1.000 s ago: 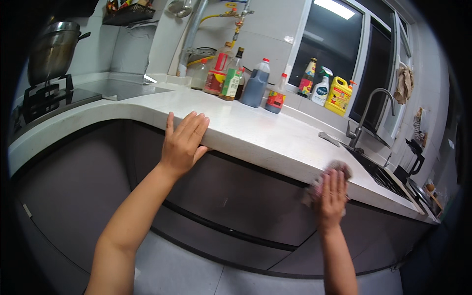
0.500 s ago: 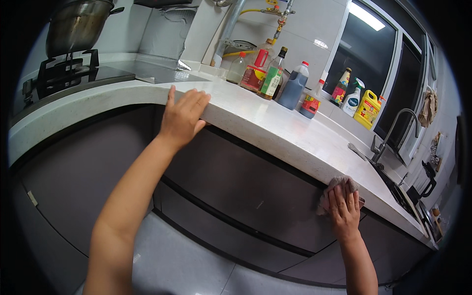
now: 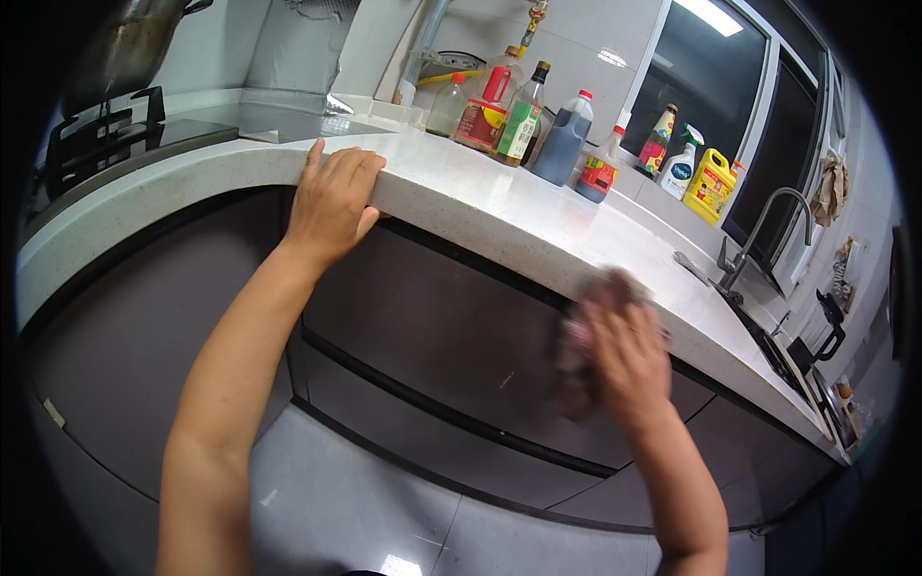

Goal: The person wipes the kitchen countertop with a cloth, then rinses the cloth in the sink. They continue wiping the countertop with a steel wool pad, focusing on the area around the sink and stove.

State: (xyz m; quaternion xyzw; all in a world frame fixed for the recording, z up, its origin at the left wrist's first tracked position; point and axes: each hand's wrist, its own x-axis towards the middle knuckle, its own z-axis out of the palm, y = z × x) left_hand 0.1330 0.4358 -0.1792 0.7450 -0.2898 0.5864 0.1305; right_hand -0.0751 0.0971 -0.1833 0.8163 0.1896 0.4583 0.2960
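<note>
My left hand (image 3: pixel 331 206) lies over the front edge of the white stone countertop (image 3: pixel 461 192), near its inner corner. Its fingers are stretched out on the top and it holds nothing. Smeared by motion, my right hand (image 3: pixel 631 370) presses a greyish-pink cloth (image 3: pixel 576 350) against the counter's front edge and the upper part of the dark drawer front (image 3: pixel 442 307). The cloth hangs down beside the fingers, and the palm side of that hand is hidden.
Several sauce and oil bottles (image 3: pixel 565 144) line the wall at the back of the counter. A spray bottle (image 3: pixel 680 165) and a yellow jug (image 3: pixel 711 187) stand by the window. To the right are a faucet (image 3: pixel 764 240) and sink; at far left, a pot (image 3: pixel 125 48) over the stove.
My right hand has moved left and slightly up along the counter edge with the cloth. My left hand keeps its place on the counter while the whole view has shifted a little.
</note>
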